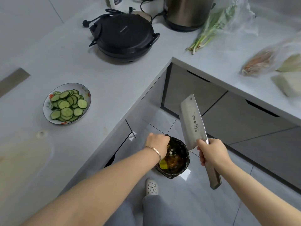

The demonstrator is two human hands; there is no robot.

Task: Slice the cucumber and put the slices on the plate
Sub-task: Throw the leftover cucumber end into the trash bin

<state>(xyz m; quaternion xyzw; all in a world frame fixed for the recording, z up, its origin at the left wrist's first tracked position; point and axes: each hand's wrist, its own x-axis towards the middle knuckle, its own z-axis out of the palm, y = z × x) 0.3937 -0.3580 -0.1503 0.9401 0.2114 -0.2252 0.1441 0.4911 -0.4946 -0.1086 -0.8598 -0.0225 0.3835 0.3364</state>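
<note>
A patterned plate point(47, 111) on the grey counter at the left holds several round cucumber slices point(68, 106). My left hand point(157, 143) reaches down over the black-lined rubbish bin point(184, 167) on the floor, its fingers turned away and hidden, so I cannot see whether it holds anything. My right hand point(211, 152) grips the handle of a cleaver point(193, 121), blade pointing up and away, above the bin's right side. A pale wooden cutting board point(21, 157) lies at the near left of the counter.
A black electric griddle point(125, 35) and a steel kettle point(187, 12) stand at the back. Spring onions point(210, 31) and bagged food point(263, 62) lie on the right counter. The L-shaped counter edge point(140, 95) wraps around the floor space where my shoe point(151, 186) stands.
</note>
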